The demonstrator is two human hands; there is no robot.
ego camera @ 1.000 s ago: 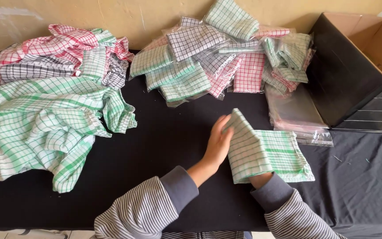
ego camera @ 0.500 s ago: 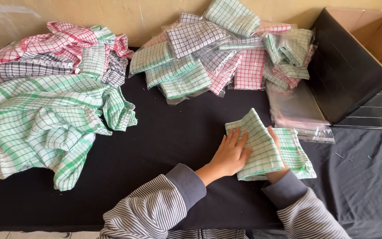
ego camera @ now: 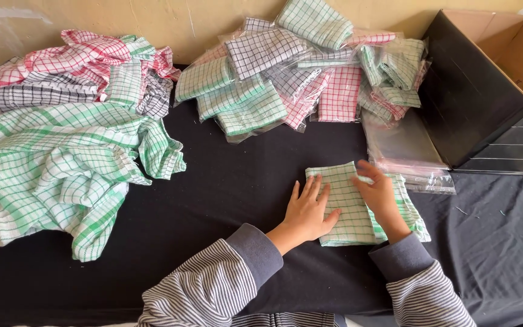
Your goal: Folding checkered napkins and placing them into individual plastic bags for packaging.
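Observation:
A green-and-white checked cloth, folded into a small rectangle, lies flat on the black table cover. My left hand rests palm down on its left half with fingers spread. My right hand presses flat on the cloth's right part. Neither hand grips anything; both lie on top of the fold.
A loose heap of unfolded green checked cloths lies at the left, with red and grey ones behind. Bagged folded cloths are piled at the back. Clear plastic bags lie beside an open cardboard box at the right.
The raised flap of the green cloth has been folded over and laid flat. Both hands now press down on the folded cloth.

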